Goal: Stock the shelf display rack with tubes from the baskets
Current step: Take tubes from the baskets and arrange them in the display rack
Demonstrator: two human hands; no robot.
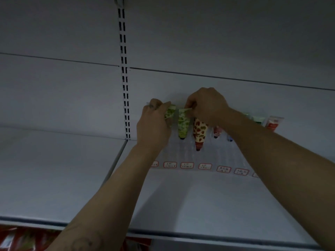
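Two tubes [200,132], tops behind right hand [208,105].

Bare left forearm [108,187] bears a faint dark tattoo [81,242].

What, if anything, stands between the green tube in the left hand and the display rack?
Nothing visible does. The left hand holds the green tube at the back of the rack, beside a second green tube that the right hand pinches. The left hand itself hides the lane beneath.
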